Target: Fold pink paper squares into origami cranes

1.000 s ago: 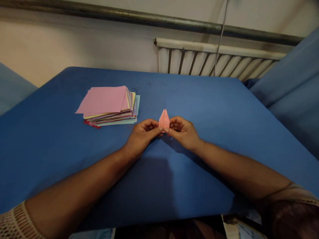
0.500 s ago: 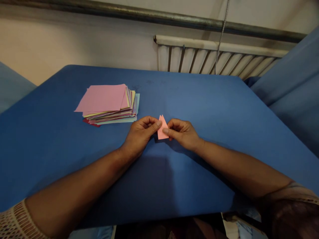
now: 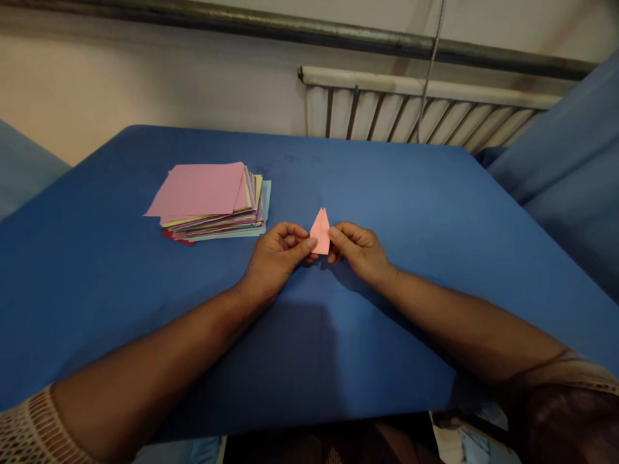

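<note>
A small folded pink paper (image 3: 321, 233) is held up between my two hands over the table. It has a flat lower edge and two narrow points at its top, side by side. My left hand (image 3: 280, 252) pinches its lower left edge, thumb in front and fingers behind. On the opposite side, my right hand (image 3: 358, 250) grips the right edge between thumb and fingers. The fingertips behind the paper are partly hidden.
A thick stack of coloured paper (image 3: 198, 190), pink on top, lies left of my hands on the blue table (image 3: 411, 200). Beyond the far edge are a white radiator (image 3: 387, 84), a hanging cord (image 3: 428, 77) and a metal pipe (image 3: 271, 26). Blue curtain (image 3: 575, 154) borders the right.
The folded paper has moved slightly up and right, and its two points now show more fully. My right thumb has shifted from the paper's front to its right edge.
</note>
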`<action>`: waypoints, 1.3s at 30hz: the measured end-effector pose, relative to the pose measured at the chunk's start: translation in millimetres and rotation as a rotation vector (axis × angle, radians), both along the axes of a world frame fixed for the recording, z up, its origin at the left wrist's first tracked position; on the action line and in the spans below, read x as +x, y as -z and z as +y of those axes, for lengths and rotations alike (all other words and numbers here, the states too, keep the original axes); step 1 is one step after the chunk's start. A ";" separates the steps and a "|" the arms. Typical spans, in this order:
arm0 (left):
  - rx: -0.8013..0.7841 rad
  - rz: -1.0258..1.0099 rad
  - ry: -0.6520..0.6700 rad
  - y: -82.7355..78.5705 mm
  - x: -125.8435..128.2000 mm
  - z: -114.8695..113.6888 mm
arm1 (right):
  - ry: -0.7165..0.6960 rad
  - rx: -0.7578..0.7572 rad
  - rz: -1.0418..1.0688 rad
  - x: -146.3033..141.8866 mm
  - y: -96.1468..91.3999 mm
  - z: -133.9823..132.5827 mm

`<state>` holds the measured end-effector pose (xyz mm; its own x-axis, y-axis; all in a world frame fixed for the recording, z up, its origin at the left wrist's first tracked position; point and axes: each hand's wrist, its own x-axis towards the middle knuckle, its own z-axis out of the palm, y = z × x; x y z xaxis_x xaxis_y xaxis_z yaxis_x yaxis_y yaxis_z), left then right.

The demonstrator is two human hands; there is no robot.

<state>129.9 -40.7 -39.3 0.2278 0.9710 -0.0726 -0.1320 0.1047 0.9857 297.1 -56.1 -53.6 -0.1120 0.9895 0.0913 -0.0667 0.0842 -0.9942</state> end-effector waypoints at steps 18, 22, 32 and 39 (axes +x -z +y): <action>0.069 0.096 0.011 6.9 -0.5 10.7 | 0.066 0.022 0.135 -6.4 13.5 12.5; 0.081 0.061 0.028 6.9 -0.6 7.8 | 0.084 0.046 0.130 -7.2 15.7 12.4; 0.152 0.144 0.019 9.8 -3.9 7.6 | 0.053 0.055 0.088 -4.9 12.6 9.9; 0.133 0.185 -0.027 9.0 -3.5 9.7 | 0.085 0.024 0.085 -6.9 11.8 7.9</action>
<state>126.3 -31.1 -48.3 0.1967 0.9803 0.0184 0.0514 -0.0291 0.9983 290.2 -48.2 -65.4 -0.0189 0.9925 0.1208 -0.1425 0.1169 -0.9829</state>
